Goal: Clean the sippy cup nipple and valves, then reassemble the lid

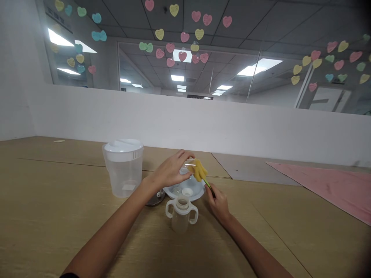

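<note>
My left hand point(173, 168) grips a small clear cap point(190, 163), tilted toward the right. Pushed against its opening is the yellow sponge head of a bottle brush point(199, 170). The brush's green and black handle is wrapped in the fingers of my right hand point(218, 201). Below both hands lies a pale, shallow bowl point(198, 193), with a white ring point(187, 191) and a clear dome-shaped piece point(176, 191) in it. A baby bottle point(181, 220) with two white handles stands upright and uncapped in front of the bowl.
A translucent pitcher point(126, 170) with a white lid stands to the left. Partly behind my left forearm is a dark round item point(156, 197). Pink cloth point(327, 185) covers the right side of the wooden table point(72, 216). A white wall point(179, 119) rises behind.
</note>
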`<state>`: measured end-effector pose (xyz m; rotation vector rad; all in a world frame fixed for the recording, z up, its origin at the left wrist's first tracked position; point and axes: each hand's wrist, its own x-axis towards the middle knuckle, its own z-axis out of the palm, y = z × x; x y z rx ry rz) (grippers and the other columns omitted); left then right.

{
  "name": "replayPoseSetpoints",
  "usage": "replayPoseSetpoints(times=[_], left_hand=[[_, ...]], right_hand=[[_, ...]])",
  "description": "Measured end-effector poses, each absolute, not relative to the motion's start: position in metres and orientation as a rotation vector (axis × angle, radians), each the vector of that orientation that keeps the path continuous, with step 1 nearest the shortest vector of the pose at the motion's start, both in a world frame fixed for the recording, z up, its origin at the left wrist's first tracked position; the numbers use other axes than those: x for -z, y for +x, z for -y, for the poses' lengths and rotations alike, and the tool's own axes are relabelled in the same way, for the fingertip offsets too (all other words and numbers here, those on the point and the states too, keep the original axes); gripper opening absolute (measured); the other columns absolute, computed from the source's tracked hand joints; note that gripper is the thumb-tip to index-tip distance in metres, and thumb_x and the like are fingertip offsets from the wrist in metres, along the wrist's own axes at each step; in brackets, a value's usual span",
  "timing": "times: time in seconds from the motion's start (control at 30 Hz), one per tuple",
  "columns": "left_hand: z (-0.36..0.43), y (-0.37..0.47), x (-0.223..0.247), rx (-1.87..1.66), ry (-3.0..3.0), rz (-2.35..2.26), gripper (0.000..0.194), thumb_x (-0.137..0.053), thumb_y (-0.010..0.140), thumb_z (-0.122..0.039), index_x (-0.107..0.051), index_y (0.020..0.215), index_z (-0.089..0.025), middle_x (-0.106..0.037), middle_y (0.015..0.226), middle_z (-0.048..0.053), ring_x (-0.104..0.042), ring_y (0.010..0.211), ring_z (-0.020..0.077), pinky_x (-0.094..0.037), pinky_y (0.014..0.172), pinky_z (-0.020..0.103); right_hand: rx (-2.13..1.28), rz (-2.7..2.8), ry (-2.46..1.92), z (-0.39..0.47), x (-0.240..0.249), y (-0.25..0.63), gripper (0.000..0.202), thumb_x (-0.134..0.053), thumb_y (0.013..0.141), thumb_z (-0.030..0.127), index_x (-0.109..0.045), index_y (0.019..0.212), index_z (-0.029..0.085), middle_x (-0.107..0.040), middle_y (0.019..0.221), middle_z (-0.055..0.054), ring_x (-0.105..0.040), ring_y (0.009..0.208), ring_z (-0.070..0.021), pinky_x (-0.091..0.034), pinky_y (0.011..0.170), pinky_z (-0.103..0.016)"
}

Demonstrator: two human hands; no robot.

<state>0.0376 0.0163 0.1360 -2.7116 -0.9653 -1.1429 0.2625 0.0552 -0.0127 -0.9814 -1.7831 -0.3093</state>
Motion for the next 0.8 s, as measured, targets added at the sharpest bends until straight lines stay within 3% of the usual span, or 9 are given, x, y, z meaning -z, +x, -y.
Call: replayPoseSetpoints(times=[0.53,0.8], left_hand=[[-0.0092,0.0384,-0.1418,1.169,-2.707,0.817,0.037,-0.056,0.074,-0.016,-0.044,0.108,-0.021,-0.055,0.107,0.003,-0.053,0.097,0.0177,-0.044,0.081,0.029],[-0.011,0.043,-0.1361,0.997,-2.763,0.804,0.042,-0.063,0.072,-0.02,-0.045,0.111,-0.02,-0.057,0.109,0.004,-0.054,0.098,0.0189,-0.043,0.083,0.03]], right_hand=[[0.412,1.786,-0.975,-0.0558,0.0119,0.2633,0.027,-0.036,0.09,0.03,-0.059,0.088,0.015,-0.063,0.065,-0.003,-0.054,0.051,-0.0113,-0.038,0.05,-0.021],[0.496,1.856,-0.892,-0.0538,0.0103,0.2635,0.022,-0.039,0.09,0.025,-0.058,0.089,0.014,-0.065,0.069,-0.004,-0.058,0.056,-0.0114,-0.042,0.055,-0.02]])
